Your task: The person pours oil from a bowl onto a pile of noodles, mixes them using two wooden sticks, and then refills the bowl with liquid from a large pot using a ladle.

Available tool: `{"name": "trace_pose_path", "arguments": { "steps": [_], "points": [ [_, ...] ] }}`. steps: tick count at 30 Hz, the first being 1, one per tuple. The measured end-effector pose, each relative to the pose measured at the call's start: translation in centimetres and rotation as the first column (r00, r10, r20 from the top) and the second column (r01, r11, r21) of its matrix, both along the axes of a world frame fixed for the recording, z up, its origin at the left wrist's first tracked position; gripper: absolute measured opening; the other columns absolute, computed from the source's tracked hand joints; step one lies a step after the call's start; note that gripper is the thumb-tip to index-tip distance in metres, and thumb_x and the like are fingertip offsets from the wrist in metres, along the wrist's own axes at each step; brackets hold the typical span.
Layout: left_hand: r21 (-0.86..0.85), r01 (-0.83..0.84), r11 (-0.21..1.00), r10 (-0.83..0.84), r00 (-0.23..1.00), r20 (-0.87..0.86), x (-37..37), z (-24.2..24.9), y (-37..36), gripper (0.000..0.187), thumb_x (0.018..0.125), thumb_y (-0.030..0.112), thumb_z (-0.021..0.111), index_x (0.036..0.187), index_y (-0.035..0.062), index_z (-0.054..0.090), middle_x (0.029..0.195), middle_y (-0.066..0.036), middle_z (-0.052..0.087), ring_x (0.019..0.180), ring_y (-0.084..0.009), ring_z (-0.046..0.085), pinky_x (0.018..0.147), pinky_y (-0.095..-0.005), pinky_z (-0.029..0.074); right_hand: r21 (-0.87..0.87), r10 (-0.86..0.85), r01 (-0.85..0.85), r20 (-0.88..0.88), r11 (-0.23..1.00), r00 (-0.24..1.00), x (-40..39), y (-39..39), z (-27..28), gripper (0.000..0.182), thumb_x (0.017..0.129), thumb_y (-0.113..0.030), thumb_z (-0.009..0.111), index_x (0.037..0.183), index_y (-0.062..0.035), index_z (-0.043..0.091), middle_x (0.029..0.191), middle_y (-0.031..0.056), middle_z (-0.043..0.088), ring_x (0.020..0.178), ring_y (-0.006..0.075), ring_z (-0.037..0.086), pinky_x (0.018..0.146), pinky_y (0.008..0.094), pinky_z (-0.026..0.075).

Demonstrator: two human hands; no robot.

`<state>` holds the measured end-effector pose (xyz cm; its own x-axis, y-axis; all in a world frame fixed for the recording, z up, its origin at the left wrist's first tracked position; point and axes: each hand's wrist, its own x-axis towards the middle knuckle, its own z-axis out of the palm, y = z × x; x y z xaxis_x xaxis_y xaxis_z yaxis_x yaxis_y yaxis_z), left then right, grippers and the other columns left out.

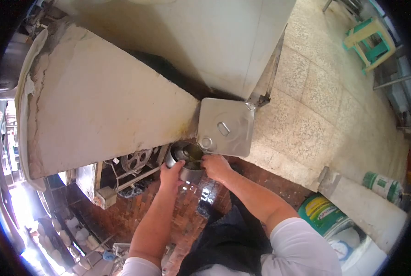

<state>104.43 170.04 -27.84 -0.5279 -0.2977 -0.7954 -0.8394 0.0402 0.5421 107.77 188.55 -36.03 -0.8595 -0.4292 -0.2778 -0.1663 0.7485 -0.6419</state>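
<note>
A round metal pot [192,175] sits low in the middle of the head view, with greenish contents inside. On its left side, my left hand [171,174] is closed around the rim, thumb on top. My right hand [216,167] is closed at the right side of the opening. A thin piece, perhaps a utensil handle, runs from its fingers into the pot, but I cannot make out its kind. Just beyond the pot is a square metal lid [236,133] with a handle.
A burner [137,161] on a metal frame stands left of the pot, below a large pale panel [104,101]. Red brick-like tiles [182,207] lie underneath. To the right are a green bucket [319,210], a ledge [352,193] and a green-labelled container [381,186]. A stool [372,43] stands farther off.
</note>
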Motion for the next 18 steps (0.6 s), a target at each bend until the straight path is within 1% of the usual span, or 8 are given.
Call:
{"name": "trace_pose_path", "arguments": {
  "steps": [3,7,9,12,15,18],
  "points": [
    [0.042,-0.027,0.999,0.028,0.999,-0.027,0.2,-0.6,-0.2,0.072,0.074,0.026,0.082,0.131,0.0057,0.043,0.118,-0.013,0.059,0.100,-0.0290,0.064,0.073,-0.0479,0.057,-0.003,0.006,-0.006,-0.001,1.000,1.000,-0.1,0.1,0.2,0.020,0.080,-0.013,0.059,0.093,-0.0110,0.074,0.101,0.0086,0.065,0.102,0.0298,0.064,0.087,0.0431,0.052],
    [0.013,-0.021,1.000,0.021,1.000,-0.015,0.1,-0.4,-0.1,0.074,0.074,0.028,0.083,0.132,0.0058,0.043,0.119,-0.013,0.058,0.100,-0.0290,0.064,0.074,-0.0481,0.057,-0.007,0.012,-0.012,-0.022,1.000,1.000,-0.1,0.1,0.0,0.021,0.080,-0.013,0.059,0.094,-0.0110,0.074,0.101,0.0085,0.065,0.102,0.0302,0.064,0.087,0.0433,0.053],
    [-0.018,0.007,1.000,-0.007,1.000,-0.014,0.0,0.2,0.2,0.078,0.074,0.030,0.084,0.135,0.0054,0.041,0.120,-0.013,0.058,0.101,-0.0289,0.064,0.071,-0.0471,0.057,-0.013,0.002,-0.003,-0.026,1.000,1.000,-0.1,0.1,-0.1,0.021,0.080,-0.013,0.059,0.094,-0.0110,0.074,0.102,0.0086,0.066,0.102,0.0303,0.064,0.087,0.0433,0.053],
    [-0.008,-0.004,1.000,0.004,1.000,-0.022,-0.1,1.4,1.0,0.082,0.074,0.031,0.085,0.136,0.0047,0.040,0.123,-0.014,0.056,0.102,-0.0294,0.063,0.069,-0.0452,0.058,-0.006,0.018,-0.018,-0.014,1.000,1.000,-0.2,0.2,-0.1,0.022,0.079,-0.013,0.058,0.095,-0.0106,0.074,0.103,0.0087,0.066,0.103,0.0303,0.064,0.087,0.0435,0.053],
    [-0.007,0.034,0.999,-0.034,0.999,-0.005,-0.1,1.0,0.7,0.083,0.074,0.031,0.085,0.137,0.0039,0.039,0.124,-0.016,0.055,0.103,-0.0307,0.063,0.068,-0.0449,0.059,-0.036,0.011,-0.011,-0.006,0.999,1.000,-0.2,0.4,0.0,0.022,0.079,-0.012,0.058,0.095,-0.0103,0.074,0.103,0.0087,0.066,0.104,0.0302,0.065,0.087,0.0437,0.053],
    [-0.028,0.013,1.000,-0.013,1.000,-0.018,0.0,1.5,1.1,0.083,0.075,0.032,0.084,0.138,0.0027,0.038,0.125,-0.017,0.055,0.103,-0.0316,0.063,0.069,-0.0465,0.059,-0.035,0.012,-0.012,0.000,0.999,1.000,-0.3,0.7,0.1,0.023,0.079,-0.012,0.058,0.095,-0.0098,0.074,0.105,0.0090,0.067,0.103,0.0309,0.065,0.086,0.0443,0.054]
  ]
}}
